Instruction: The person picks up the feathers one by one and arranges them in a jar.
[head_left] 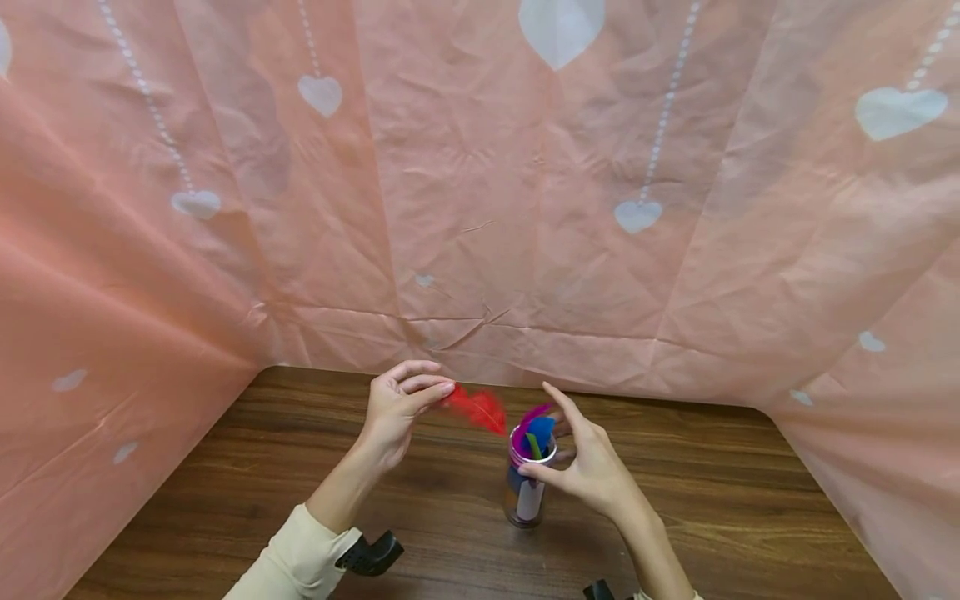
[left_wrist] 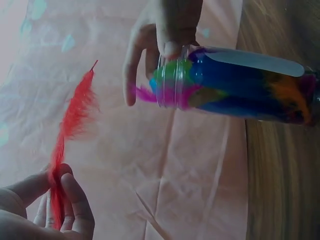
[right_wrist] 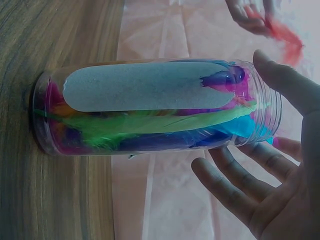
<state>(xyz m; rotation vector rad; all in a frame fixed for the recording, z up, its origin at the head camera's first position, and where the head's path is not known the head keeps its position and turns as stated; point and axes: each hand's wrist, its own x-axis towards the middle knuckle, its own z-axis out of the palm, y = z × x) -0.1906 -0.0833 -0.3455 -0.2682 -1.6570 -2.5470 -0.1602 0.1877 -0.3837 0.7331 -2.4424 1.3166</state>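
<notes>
A red feather (head_left: 480, 410) is pinched between the thumb and fingertips of my left hand (head_left: 392, 410). Its thin bare quill end (left_wrist: 95, 65) points away from the hand, towards the jar's mouth and just apart from it. The clear jar (head_left: 525, 496) stands upright on the table, without a lid. Inside are several feathers in blue, green, magenta and orange, and a few tips stick out over the rim. My right hand (head_left: 592, 462) holds the jar at its threaded neck (right_wrist: 262, 107), thumb on the near side and fingers round the far side.
A brown wood-grain table (head_left: 697, 500) lies under the jar. Pink cloth (head_left: 480, 250) with white hearts hangs behind the table and along both sides. A pale oblong label (right_wrist: 145, 90) is on the jar's wall. Black wrist mounts (head_left: 371, 554) sit at the sleeves.
</notes>
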